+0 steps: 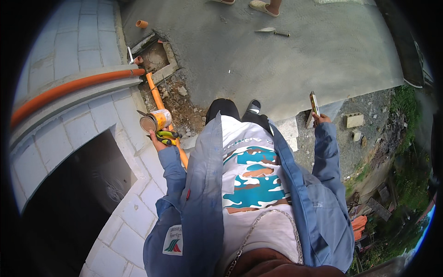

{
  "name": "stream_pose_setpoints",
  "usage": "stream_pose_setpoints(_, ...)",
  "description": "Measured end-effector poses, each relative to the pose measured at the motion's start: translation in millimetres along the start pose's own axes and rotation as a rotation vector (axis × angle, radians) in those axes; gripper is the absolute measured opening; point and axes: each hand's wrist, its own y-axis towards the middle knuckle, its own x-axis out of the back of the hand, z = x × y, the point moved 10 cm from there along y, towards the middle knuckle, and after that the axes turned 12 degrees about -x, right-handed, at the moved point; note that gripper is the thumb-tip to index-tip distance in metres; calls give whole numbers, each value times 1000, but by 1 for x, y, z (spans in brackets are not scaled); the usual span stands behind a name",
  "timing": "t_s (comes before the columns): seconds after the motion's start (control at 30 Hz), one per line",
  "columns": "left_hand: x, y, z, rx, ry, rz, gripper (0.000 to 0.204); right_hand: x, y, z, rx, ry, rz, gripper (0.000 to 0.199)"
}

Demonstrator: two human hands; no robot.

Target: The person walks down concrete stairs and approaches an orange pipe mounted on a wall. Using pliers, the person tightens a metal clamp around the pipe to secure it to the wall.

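My left hand (159,142) is closed round a tin can (160,118) with an orange label, tipped on its side with its brownish round end toward the wall. The same hand holds pliers (167,136) with yellow-green and black handles, just below the can. A thin dark piece shows at the can's upper left; I cannot tell what it is. Out to the right, my right hand (321,119) grips a slim, long tool (314,103), silvery with darker and yellowish parts, pointing away from me; its exact kind is unclear.
An orange pipe (155,92) runs past my left hand from a square concrete pit (170,57). A thicker orange pipe (69,88) follows the block wall (124,226). A trowel (275,32) lies on the concrete floor (300,55), near another person's clog (263,7). Rubble (184,111) borders the pit.
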Motion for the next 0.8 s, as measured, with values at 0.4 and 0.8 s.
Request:
stream_pose_setpoints(0.4,-126,111,-2,28,-89,48,70,-50,0,-111,-511,-719,55,59)
stream_pose_setpoints(0.8,-199,333,10,194,13,-15,53,-176,-19,224,-271,215,4,44)
